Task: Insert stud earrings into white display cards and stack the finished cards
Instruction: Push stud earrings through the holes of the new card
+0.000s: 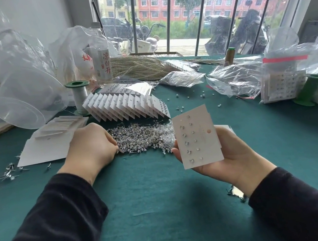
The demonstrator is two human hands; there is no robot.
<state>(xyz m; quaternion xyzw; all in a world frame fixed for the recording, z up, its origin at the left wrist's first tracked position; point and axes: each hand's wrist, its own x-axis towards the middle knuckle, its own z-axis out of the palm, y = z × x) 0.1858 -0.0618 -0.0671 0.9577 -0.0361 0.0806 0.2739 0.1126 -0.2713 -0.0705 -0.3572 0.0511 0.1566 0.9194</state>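
Green table (166, 192), contents.
Held card (198, 141): 1, with a second card's edge showing behind it; studs seated on it: about 11, in 2 columns.
Fanned finished cards (126, 106), centre toward the far edge: roughly 15.
Loose studs (142, 138), heap mid-table: too many to count.
Spools: 3, namely white-thread spool (79, 98), brown spool (229, 57) and green spool (308, 90).
Bottle (102, 64): 1.
Clear tub (22, 101): 1.

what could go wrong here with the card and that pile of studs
1. The right hand holds the card tilted, supported from behind; pushing in another stud could bend it.
2. The left hand works at the edge of the stud pile and may scatter more over the green cloth, where stray studs already lie.
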